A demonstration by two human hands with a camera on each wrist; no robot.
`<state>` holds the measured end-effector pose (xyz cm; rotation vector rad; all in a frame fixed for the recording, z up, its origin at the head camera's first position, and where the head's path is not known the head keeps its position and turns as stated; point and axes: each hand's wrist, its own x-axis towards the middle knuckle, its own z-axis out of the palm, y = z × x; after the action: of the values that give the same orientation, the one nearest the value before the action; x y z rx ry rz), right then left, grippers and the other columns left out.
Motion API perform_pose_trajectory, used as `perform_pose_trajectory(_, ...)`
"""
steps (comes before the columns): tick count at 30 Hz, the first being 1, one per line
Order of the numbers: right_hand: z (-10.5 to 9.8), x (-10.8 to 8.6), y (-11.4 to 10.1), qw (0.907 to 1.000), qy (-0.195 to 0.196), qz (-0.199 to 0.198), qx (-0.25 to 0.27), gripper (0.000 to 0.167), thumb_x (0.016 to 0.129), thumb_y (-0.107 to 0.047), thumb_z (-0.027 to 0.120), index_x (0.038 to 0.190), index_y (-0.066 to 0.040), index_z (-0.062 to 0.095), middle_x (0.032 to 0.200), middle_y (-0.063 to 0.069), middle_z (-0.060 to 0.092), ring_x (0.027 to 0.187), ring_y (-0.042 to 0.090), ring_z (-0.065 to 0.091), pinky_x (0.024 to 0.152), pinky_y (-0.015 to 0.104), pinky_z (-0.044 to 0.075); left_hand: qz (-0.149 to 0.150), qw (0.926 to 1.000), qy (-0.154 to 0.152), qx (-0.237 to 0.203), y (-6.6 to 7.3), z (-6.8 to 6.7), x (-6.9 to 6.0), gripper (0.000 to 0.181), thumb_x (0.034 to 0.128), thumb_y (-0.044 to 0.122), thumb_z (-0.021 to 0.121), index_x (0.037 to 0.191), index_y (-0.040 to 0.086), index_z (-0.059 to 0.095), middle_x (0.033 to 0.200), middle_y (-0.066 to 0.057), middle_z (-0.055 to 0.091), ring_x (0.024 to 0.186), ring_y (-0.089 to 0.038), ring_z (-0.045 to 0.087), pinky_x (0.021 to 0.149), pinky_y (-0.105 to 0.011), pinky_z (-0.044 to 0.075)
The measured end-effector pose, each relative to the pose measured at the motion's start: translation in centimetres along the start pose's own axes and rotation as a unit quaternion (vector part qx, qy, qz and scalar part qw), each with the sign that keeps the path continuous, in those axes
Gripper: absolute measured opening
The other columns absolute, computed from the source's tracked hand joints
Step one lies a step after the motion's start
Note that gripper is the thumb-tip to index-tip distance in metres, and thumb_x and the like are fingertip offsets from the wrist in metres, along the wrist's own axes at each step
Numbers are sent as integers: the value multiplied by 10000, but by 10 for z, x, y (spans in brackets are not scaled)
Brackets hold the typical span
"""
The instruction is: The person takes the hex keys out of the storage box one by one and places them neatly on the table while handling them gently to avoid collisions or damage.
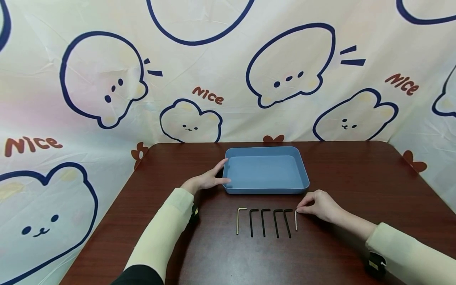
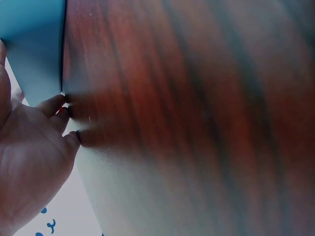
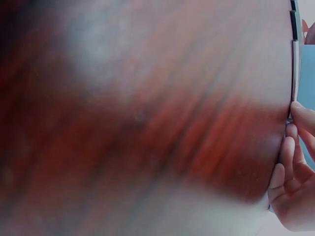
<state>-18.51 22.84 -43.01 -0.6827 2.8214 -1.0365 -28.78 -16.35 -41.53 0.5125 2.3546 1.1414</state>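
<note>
A blue rectangular tray (image 1: 267,191) stands at the back of the table. My left hand (image 1: 206,180) touches its left side with spread fingers. In the left wrist view, fingertips of the left hand (image 2: 37,147) rest by the tray's edge (image 2: 37,59). In front of the tray lies a row of L-shaped hex keys: a gold hex key (image 1: 237,223) at the left, several black hex keys (image 1: 263,223) between, and a small silver hex key (image 1: 296,222) at the right. My right hand (image 1: 320,206) pinches the silver one near its bend.
The dark brown wooden table (image 1: 221,261) carries the tray and the keys. Behind it hangs a pale cloth (image 1: 235,118) with cartoon outlines, which also runs along both sides.
</note>
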Motion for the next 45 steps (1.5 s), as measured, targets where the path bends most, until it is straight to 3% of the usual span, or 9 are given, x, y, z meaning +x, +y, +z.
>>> perform_pose_trajectory(27,0,0,-1,9995,-123,-249,154,60,798,-109,796,799,-169,795,771,-121,660,767,57,593,700,269,469,-6,10000,-61,78,-1,-1,-3,854,976,286,608,1574,225,1,1609,-155,60,1463,-318,40,1118,-569,116)
perform_pose_trajectory(39,-23,2,-9,9996,44,-119,254,65,809,-80,782,871,-95,795,816,-99,680,798,87,584,664,257,468,17,9994,45,342,3,-6,-3,848,970,310,614,1574,200,28,1597,-171,127,1458,-317,97,1123,-552,131)
perform_pose_trajectory(45,-34,-6,-18,9994,302,-55,177,75,825,-78,769,895,-94,787,819,-85,666,749,100,558,616,259,475,1,9990,263,357,9,-10,-7,846,962,369,613,1571,241,40,1583,-183,178,1449,-316,161,1114,-562,165)
